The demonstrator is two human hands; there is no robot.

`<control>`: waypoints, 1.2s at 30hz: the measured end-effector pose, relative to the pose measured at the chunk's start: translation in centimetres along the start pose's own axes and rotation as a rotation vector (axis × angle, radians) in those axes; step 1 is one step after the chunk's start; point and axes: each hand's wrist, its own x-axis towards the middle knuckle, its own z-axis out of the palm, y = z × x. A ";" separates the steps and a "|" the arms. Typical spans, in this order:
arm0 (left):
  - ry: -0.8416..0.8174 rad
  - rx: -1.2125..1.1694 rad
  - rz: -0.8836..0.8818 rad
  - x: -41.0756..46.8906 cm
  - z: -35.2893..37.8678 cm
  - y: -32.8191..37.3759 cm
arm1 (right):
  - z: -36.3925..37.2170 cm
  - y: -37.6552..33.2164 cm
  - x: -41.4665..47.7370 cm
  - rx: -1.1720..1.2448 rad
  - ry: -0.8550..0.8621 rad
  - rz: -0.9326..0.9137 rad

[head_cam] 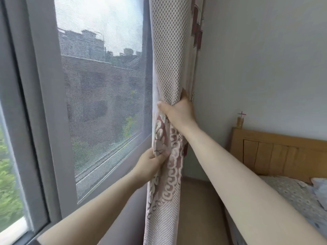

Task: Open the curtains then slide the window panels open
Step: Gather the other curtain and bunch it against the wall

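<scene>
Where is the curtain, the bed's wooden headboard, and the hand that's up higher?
curtain [169, 50]: head view, on the dotted upper part.
wooden headboard [276, 152]: head view, on its front panel.
right hand [178, 110]: head view, on its back, gripping the curtain.

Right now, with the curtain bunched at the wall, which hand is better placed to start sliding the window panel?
Probably the left hand: it grips the curtain low, beside the screened window panel. The right hand sits higher, clamping the gathered fabric against the wall side.
</scene>
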 end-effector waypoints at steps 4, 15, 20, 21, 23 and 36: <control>0.449 0.316 0.162 -0.1 0.3 -0.4 | -1.5 1.9 0.9 -0.018 -0.012 -0.013; 0.135 0.191 0.027 7.5 5.2 -2.8 | -4.8 6.2 3.1 -0.033 -0.036 -0.108; 0.077 0.109 -0.002 10.5 6.9 -2.9 | -5.8 8.9 5.1 -0.064 0.076 -0.059; 0.081 0.074 0.007 11.3 7.2 -3.3 | -5.9 9.7 5.7 -0.064 0.083 -0.037; 0.071 0.009 0.051 12.5 7.3 -3.8 | -5.8 10.8 6.9 -0.063 0.068 0.015; 0.080 -0.061 0.168 22.2 8.1 -6.0 | -1.9 17.4 15.8 -0.191 0.027 0.001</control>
